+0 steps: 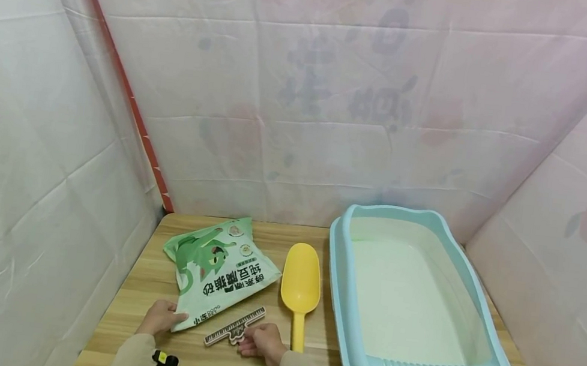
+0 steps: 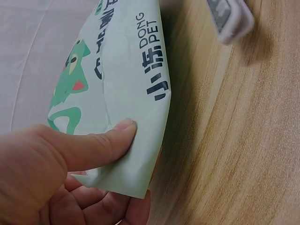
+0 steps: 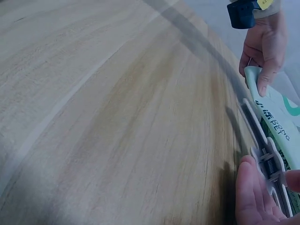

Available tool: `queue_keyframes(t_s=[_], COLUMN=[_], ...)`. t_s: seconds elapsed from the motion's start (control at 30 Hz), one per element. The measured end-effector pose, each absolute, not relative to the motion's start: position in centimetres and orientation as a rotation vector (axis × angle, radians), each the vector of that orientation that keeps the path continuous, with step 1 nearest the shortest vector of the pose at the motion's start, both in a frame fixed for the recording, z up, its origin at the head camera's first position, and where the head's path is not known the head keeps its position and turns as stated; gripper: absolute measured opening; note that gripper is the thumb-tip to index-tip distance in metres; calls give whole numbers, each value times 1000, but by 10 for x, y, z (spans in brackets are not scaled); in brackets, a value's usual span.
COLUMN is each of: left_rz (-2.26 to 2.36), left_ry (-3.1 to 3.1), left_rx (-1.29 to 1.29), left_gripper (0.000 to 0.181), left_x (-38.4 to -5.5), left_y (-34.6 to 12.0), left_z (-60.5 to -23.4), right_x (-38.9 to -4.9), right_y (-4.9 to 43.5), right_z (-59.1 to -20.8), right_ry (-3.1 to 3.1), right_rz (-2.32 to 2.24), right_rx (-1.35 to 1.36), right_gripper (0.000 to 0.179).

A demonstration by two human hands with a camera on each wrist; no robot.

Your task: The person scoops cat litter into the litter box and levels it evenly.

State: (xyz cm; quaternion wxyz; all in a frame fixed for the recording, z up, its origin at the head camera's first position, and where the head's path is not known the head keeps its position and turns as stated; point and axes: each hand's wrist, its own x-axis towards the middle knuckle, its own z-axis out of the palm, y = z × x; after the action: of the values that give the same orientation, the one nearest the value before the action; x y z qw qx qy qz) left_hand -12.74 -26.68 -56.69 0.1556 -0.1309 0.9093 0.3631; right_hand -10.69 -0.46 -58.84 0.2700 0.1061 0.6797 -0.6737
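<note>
A pale green cat litter bag [image 1: 229, 269] with a cat printed on it lies on the left part of the table. My left hand [image 1: 161, 317] pinches its near corner, thumb on top and fingers underneath, as the left wrist view shows up close. Just in front of the bag's near edge, my right hand [image 1: 265, 343] holds a long bag clip [image 1: 235, 327] by its spring handle, between thumb and fingers. In the right wrist view the clip [image 3: 267, 159] runs alongside the bag's edge. Whether its jaws are parted cannot be told.
A yellow scoop [image 1: 302, 277] lies right of the bag, its handle pointing toward me beside my right hand. Farther right stands a large blue litter box [image 1: 337, 297] with a slotted front lip. Pale printed sheets [image 1: 330, 151] hang behind the wooden table and at both sides.
</note>
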Motion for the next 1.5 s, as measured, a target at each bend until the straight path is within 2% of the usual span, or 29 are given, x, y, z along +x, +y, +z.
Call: queue_keyframes(t_s=[0.5, 0.7, 1.5], left_rz=[1047, 1060, 1045], left_ry=[2595, 2581, 2593], left_rx=[-388, -395, -404], left_gripper=[46, 40, 38], left_x=[-132, -131, -129], left_y=[-273, -269, -267], left_z=[-577, -571, -569], right_x=[-98, -95, -81], right_y=[-2, -2, -4], right_z=[-588, -589, -588], right_ry=[1828, 1825, 1814], right_rz=[-1776, -1773, -1683], right_rx=[306, 311, 237], right_gripper=[21, 21, 25])
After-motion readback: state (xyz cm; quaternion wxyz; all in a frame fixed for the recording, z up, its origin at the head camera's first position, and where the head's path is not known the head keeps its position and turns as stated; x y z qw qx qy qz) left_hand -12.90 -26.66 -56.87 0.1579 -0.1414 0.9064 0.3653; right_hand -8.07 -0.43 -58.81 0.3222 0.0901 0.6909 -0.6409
